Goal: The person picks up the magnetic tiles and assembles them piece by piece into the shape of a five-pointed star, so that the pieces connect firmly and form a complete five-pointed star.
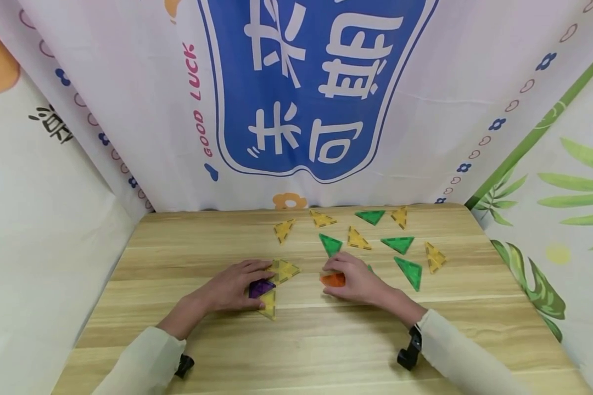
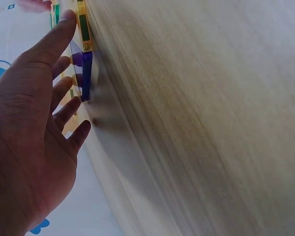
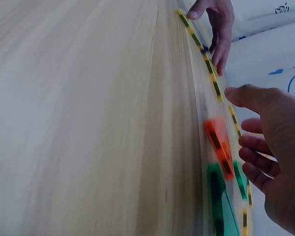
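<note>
Setting: a pale wooden table (image 1: 178, 351) stands inside a booth of printed cloth, with a blue banner (image 1: 316, 82) hanging behind it.

Left hand: the left hand (image 1: 234, 288) lies flat with fingers spread and nearly straight, resting on a purple triangle (image 1: 259, 287). The left wrist view shows the fingertips (image 2: 68, 19) touching the tile edges, with nothing curled round them.

Purple triangle: it sits near the table's middle, touching one yellow triangle (image 1: 269, 304) on its near side and another yellow triangle (image 1: 285, 270) on its far side.

Right hand: the right hand (image 1: 356, 280) is loosely cupped over an orange triangle (image 1: 333, 280), fingers relaxed rather than clamped. Whether it truly grips the tile cannot be told.

Orange triangle: it lies just right of the purple triangle's cluster, partly hidden under the fingers.

Count, yellow: eight show in the head view, two by the purple triangle and six (image 1: 358, 240) scattered beyond it toward the banner.

Count, green: four clear ones (image 1: 330, 243) lie beyond and to the right of the orange triangle; a fifth green sliver peeks out by the right hand.

Count, others: one purple, one orange.

Risk: a flat palm may skid the joined tiles apart, since only light pressure holds them.

Risk: if the tiles cling at their edges, the orange one may drag a green neighbour along.
</note>
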`<state>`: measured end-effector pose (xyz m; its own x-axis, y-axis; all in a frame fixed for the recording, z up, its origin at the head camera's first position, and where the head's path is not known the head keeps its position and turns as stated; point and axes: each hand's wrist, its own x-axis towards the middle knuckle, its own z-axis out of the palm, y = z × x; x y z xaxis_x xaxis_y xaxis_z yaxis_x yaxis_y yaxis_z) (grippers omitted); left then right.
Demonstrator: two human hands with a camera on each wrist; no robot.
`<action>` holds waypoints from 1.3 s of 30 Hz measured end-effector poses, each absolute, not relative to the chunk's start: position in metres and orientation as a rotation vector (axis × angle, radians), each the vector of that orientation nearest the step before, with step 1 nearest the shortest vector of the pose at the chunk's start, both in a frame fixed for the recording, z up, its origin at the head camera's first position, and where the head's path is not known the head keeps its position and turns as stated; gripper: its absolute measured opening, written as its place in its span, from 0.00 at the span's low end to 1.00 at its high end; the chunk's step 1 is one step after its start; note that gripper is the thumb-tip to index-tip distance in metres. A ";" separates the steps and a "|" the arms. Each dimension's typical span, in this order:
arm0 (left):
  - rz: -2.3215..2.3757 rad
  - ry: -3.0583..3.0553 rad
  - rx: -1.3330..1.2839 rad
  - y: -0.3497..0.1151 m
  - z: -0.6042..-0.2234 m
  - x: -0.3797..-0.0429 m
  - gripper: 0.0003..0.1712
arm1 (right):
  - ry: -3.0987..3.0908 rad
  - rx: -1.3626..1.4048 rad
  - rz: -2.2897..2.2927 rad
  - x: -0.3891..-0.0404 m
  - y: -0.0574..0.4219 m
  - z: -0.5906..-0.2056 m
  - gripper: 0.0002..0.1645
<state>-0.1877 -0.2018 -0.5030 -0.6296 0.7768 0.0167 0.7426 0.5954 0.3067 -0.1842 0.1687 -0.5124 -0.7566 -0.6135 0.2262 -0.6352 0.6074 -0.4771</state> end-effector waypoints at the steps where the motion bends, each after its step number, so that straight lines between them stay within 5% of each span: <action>1: 0.438 2.697 1.294 -0.202 -0.503 -0.188 0.42 | -2.785 1.103 0.852 -0.184 0.173 -0.512 0.25; 19: 0.429 2.696 1.331 -0.203 -0.503 -0.195 0.42 | -2.798 1.253 0.873 -0.184 0.196 -0.522 0.30; 39: 0.459 2.677 1.293 -0.202 -0.501 -0.194 0.42 | -2.621 1.231 0.907 -0.153 0.109 -0.527 0.31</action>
<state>-0.1944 -0.2023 -0.5007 -0.6230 0.7822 0.0122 0.7415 0.5855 0.3275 -0.1534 0.1085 -0.5269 -0.6658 -0.6670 0.3344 -0.7310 0.4933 -0.4715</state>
